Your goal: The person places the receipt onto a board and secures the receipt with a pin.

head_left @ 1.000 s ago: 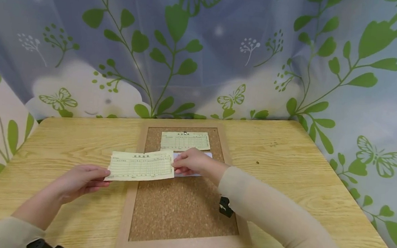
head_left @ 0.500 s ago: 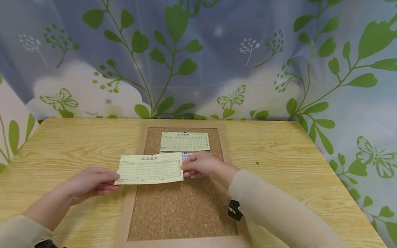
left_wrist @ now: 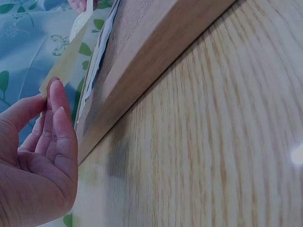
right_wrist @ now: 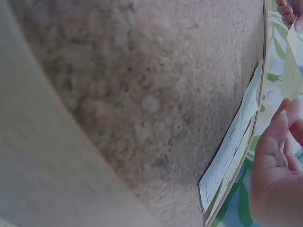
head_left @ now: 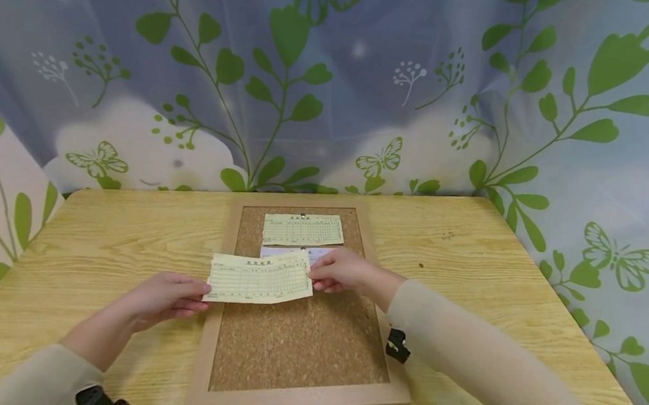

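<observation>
A yellow printed form slip [head_left: 260,279] with a ruled table is held up over a cork board [head_left: 300,348]. My left hand [head_left: 168,298] pinches its left end, and my right hand [head_left: 344,272] pinches its right edge. In the left wrist view the slip [left_wrist: 66,66] rises edge-on from between the left thumb and fingers. The right wrist view shows the right hand [right_wrist: 277,165] gripping the slip's other end. Behind the held slip, a white printed slip [head_left: 285,252] lies on the board, partly covered. Above it, another yellow slip [head_left: 303,231] is fixed at its top edge.
The board has a wooden frame [head_left: 307,399] and lies on a wood-grain table [head_left: 125,230]. A curtain [head_left: 332,113] with green leaves and butterflies stands behind the table's far edge. Each wrist carries a black camera mount [head_left: 397,345].
Both hands have moved right, carrying the yellow slip further over the board. More of the white slip's top edge now shows, while the held slip overlaps its lower part.
</observation>
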The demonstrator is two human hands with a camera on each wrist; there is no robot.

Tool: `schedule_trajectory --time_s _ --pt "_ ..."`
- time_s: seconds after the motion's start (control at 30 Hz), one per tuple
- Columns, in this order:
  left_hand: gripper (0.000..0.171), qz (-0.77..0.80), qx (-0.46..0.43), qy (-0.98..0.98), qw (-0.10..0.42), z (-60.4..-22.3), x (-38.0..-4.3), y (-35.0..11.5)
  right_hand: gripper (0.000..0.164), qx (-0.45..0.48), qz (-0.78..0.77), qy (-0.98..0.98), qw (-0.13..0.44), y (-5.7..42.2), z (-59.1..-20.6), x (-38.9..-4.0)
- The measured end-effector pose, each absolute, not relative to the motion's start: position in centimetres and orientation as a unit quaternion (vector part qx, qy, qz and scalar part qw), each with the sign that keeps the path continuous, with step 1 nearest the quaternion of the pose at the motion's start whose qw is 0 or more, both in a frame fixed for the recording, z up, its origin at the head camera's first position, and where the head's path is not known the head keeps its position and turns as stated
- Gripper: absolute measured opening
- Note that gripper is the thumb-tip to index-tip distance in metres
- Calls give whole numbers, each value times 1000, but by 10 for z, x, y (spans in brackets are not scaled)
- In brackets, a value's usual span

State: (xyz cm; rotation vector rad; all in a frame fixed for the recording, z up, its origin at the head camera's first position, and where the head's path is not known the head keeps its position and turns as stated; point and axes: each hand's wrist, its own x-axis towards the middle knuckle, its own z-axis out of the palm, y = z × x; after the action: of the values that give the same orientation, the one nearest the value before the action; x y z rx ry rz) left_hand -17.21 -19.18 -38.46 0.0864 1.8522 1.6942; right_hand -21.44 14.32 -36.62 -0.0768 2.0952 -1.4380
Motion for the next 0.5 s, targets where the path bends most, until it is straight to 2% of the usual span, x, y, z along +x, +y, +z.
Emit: schedule_trajectory --time_s 0.23,0.5 --pt "34 631 31 711 307 -384 -173 -182 17 -18 -533 793 295 150 -366 -211" --pt "25 631 28 710 311 -390 -171 -175 16 -10 -537 790 294 162 -368 -205"
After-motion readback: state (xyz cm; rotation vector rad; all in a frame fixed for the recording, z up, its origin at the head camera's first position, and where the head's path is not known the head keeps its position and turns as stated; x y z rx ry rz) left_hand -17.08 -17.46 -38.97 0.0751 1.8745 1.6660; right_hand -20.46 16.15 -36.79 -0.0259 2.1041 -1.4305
